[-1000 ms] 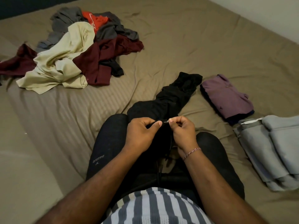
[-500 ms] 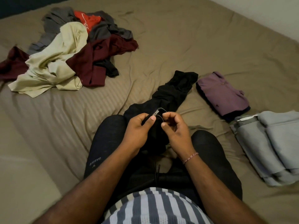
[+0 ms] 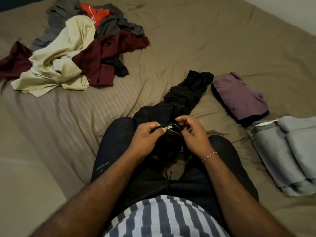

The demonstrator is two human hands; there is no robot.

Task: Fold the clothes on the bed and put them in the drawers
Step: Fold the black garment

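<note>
Head view. Your left hand [image 3: 147, 136] pinches the black garment [image 3: 181, 103] at the end of its zipper [image 3: 172, 128], thumb pressed beside the metal slider and fingers curled round the dark cloth. Your right hand [image 3: 194, 134] has its thumb and curled fingers at the other end of the zipper; whether they actually grasp the cloth cannot be told, and the index finger is lifted free above it. A red-and-white thread band [image 3: 209, 156] circles the right wrist.

From the grip, the black garment runs away from you and to the right, over your knees and onto the bed [image 3: 188, 48], its far end lying crumpled on the brown sheet. Just right of that far end lies a folded purple garment [image 3: 239, 96]. Nearer you, on the right of the grip, sits a folded grey garment [image 3: 289, 151], close beside the purple one. Well apart from the grip, far to the left and beyond it, lies the unfolded pile [image 3: 77, 48]: cream, maroon, grey and red pieces tangled together. Below the grip are your dark trousers [image 3: 112, 146] and striped shirt [image 3: 162, 218].
</note>
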